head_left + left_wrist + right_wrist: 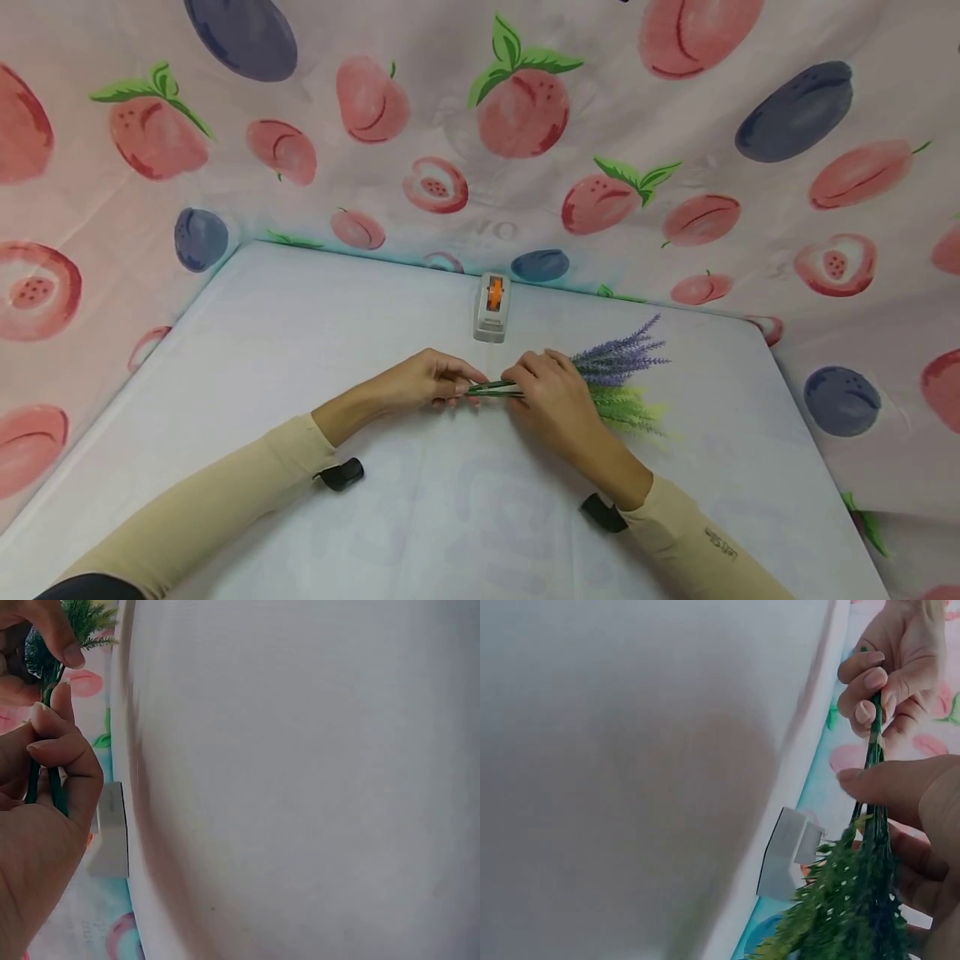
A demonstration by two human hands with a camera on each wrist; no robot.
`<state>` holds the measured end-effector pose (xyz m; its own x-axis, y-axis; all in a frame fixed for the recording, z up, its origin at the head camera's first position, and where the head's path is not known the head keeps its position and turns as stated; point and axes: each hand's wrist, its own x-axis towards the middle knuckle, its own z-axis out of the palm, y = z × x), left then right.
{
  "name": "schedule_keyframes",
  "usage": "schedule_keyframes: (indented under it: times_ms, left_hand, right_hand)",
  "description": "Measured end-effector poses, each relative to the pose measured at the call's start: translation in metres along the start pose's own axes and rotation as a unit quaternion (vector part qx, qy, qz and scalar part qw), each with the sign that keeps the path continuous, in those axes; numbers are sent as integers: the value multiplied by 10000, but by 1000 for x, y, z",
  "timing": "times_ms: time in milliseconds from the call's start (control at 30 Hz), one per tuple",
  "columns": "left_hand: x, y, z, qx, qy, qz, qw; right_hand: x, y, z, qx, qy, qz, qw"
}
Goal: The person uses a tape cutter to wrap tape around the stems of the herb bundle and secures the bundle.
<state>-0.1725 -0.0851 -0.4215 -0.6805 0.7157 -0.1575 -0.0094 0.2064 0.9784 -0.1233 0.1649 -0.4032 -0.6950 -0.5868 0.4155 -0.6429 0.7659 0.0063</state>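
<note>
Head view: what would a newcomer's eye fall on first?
Probably the purple sprigs and green sprigs, fanning out right of the right hand, which grips their stems alongside the left hand. Next, perhaps the grey dispenser near the table's far edge, before the fruit-printed cloth.

White tabletop (450, 517). Pale pink cloth (427, 108) stands like walls at far, left and right edges; fruit print in red, dark blue, green. Bluish tint low along tabletop's far edge.
</note>
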Motion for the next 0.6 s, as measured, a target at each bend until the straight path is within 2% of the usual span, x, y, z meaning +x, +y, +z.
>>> schedule_keyframes:
  times_ms: [200, 267, 467, 600]
  left_hand:
    - [1, -3, 0, -53, -9, -58, 10000]
    - [2, -3, 1, -18, -9, 11, 10000]
    - [3, -3, 0, 520, 174, 384, 9978]
    - [3, -2, 0, 798, 351, 461, 9951]
  right_hand:
    - [-3, 5, 0, 136, -67, 65, 9999]
    - [-4, 5, 1, 176, -79, 72, 9998]
    - [-3, 7, 1, 167, -127, 31, 9998]
    - [-2, 7, 0, 134, -178, 16, 9998]
